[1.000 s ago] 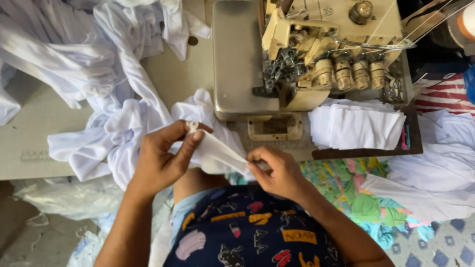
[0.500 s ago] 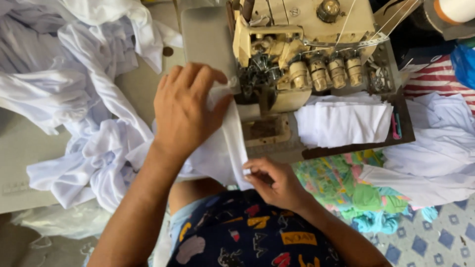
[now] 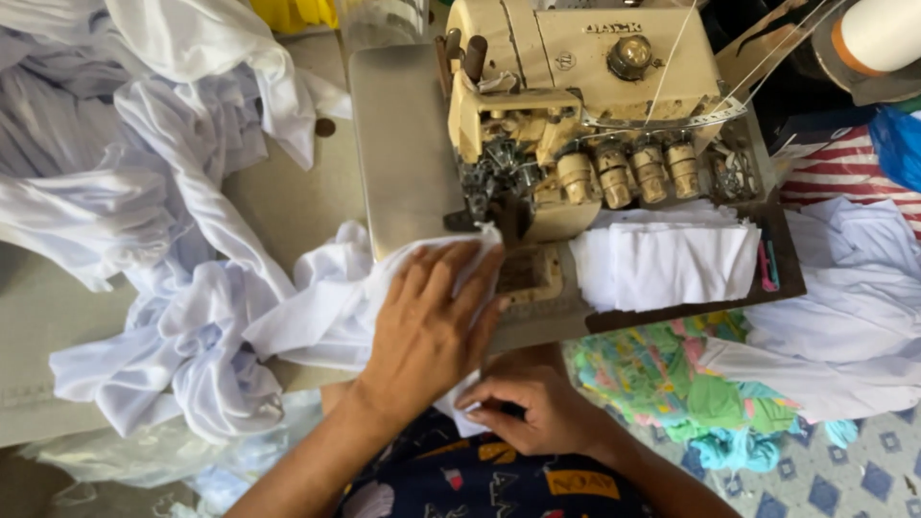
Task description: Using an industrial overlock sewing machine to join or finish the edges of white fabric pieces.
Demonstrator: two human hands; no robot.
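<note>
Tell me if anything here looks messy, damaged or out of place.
Nothing looks damaged. The left hand presses white cloth flat at the sewing machine; the right hand pinches its near edge. The only untidiness is crumpled white fabric heaped over the table, while the cut pieces sit neatly stacked.

Few such items are seen. A small dark brand label (image 3: pixel 614 28) is set on the cream top face of the sewing machine (image 3: pixel 576 86), far in the scene, right of centre. Beside it a small round emblem (image 3: pixel 566 60) is fixed. No packages, signs or screens are shown.
</note>
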